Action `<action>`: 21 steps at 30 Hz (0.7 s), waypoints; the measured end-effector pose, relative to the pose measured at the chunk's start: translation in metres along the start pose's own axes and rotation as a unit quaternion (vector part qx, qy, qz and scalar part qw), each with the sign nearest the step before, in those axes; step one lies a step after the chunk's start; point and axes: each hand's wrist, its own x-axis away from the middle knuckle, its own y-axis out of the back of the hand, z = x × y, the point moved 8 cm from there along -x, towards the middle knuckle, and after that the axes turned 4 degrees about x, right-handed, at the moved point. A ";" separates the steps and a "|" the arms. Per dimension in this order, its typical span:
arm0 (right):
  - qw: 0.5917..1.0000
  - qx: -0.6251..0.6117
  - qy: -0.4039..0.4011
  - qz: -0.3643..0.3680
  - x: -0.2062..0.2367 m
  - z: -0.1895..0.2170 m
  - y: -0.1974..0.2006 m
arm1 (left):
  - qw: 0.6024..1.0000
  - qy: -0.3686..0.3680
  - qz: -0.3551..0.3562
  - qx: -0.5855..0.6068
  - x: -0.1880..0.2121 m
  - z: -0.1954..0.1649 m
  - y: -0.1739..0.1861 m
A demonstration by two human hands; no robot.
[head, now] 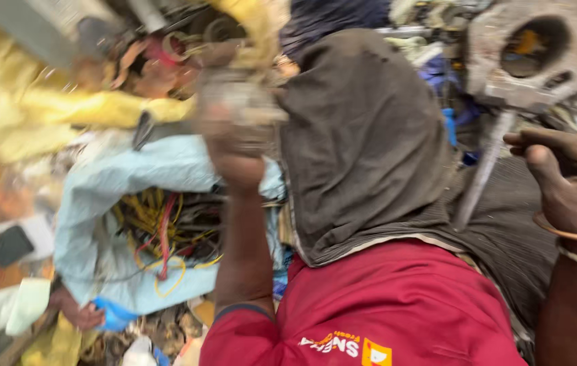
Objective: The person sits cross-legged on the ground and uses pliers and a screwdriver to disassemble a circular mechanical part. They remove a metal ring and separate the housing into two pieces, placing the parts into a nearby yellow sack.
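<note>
A grey metal rod slants down from a round metal part at upper right, just beside the right hand, whose grip is half curled and holding nothing. The left hand, blurred, is raised beside a dark cloth; its grip cannot be told. Coloured wires lie lower left.

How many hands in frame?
3. Left hand raised at centre, blurred; right hand at the right edge; another person's hand at bottom left. More may be hidden under the clutter.
</note>
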 end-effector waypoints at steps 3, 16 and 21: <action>0.969 -0.222 -0.004 0.106 -0.007 0.029 -0.059 | 0.962 0.123 0.242 0.023 0.088 0.039 -0.096; 0.790 -0.582 -0.192 0.010 0.005 -0.072 -0.073 | 0.408 -0.084 0.128 -0.900 -0.043 -0.105 0.025; 0.758 -0.599 -0.253 -0.050 0.004 -0.089 -0.049 | 0.419 -0.078 0.110 -0.898 -0.047 -0.111 0.108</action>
